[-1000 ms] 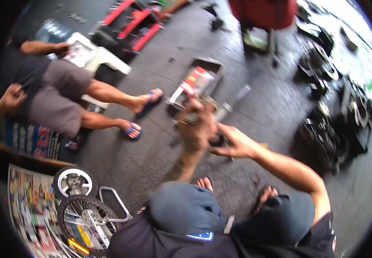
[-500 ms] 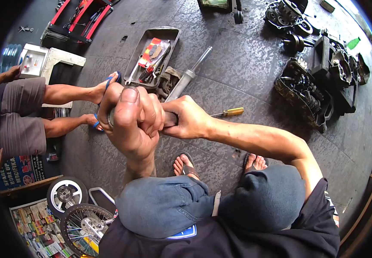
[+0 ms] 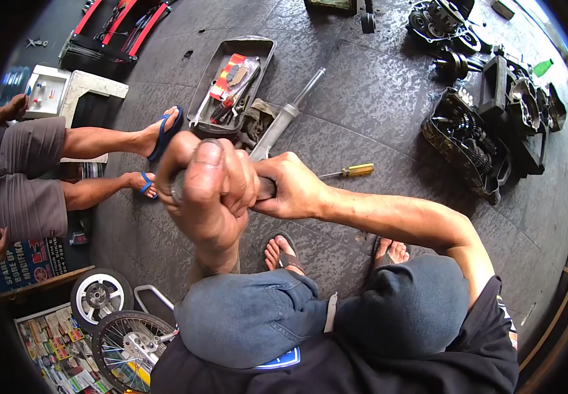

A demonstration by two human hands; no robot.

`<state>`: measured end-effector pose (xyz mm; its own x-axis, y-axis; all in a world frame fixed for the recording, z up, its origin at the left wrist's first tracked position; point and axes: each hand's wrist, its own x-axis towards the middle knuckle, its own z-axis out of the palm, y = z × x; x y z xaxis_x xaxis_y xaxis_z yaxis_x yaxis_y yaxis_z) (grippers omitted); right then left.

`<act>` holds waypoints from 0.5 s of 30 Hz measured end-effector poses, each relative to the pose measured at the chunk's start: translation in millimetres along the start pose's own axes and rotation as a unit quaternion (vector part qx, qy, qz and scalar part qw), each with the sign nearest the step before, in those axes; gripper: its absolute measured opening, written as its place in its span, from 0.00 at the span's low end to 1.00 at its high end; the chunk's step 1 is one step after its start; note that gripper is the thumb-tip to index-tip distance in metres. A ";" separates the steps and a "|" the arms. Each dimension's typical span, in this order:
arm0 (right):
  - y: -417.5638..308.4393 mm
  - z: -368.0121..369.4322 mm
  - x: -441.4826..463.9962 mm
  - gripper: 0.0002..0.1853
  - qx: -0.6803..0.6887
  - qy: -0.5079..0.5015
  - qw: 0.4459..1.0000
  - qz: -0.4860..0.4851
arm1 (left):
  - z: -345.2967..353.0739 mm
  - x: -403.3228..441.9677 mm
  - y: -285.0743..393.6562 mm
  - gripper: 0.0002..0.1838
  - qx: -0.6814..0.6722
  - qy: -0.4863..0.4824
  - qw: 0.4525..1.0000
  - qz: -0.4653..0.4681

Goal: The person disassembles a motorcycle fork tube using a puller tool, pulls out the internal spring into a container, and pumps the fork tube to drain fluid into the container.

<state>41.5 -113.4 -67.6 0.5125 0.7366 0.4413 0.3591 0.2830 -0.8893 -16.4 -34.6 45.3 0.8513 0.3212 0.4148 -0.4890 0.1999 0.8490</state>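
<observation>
Gripping a dark cylinder (image 3: 267, 189) between left hand (image 3: 206, 190) and right hand (image 3: 295, 188), raised out in front of the knees. Clenching hard with the left around one end; grasping the other with the right, thumb and fingers wrapped about it. Impossible to tell the full shape, hidden mostly inside the fists; showing only a short dark stretch between them.

Compared with half a second ago, hardly any change: slightly lower and further right in view, under the same two-handed hold. Compared with a second ago, clear to see instead of smeared by motion, and closer to the left side of the view. Suggesting, as a judgement, a settled, braced hold on the cylinder rather than a change of grip. Not possible to confirm any twisting or pulling from so small a shift.

Leaving untouched, just past the hands, a metal tube (image 3: 277, 131) near a tray (image 3: 249, 50) containing a red packet (image 3: 223, 80). Near the right forearm, on the floor, a yellow-handled screwdriver (image 3: 358, 170). Well apart to the right, dark engine parts (image 3: 474, 154); to the left, a co-worker in blue flip-flops (image 3: 172, 125); lower left, a white-rimmed wheel (image 3: 88, 293).
</observation>
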 end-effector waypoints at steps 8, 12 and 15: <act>-15.3 6.1 6.2 0.12 0.011 -0.005 1.000 -0.009 | -5.9 -0.8 19.1 0.15 -0.013 -0.040 0.999 -0.019; 7.7 16.5 -26.9 0.13 0.017 -0.042 0.997 0.066 | -21.3 -28.6 -11.7 0.12 0.011 -0.044 0.998 -0.046; 23.6 16.2 -21.1 0.14 -0.003 -0.023 1.000 0.007 | -21.6 -25.9 -16.5 0.11 0.027 -0.031 0.999 -0.008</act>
<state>26.5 -112.4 -99.9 0.4810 0.7677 0.4234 0.3575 0.2692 -0.8943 -34.4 -26.3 13.5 0.8702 0.2604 0.4183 -0.4650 0.1535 0.8719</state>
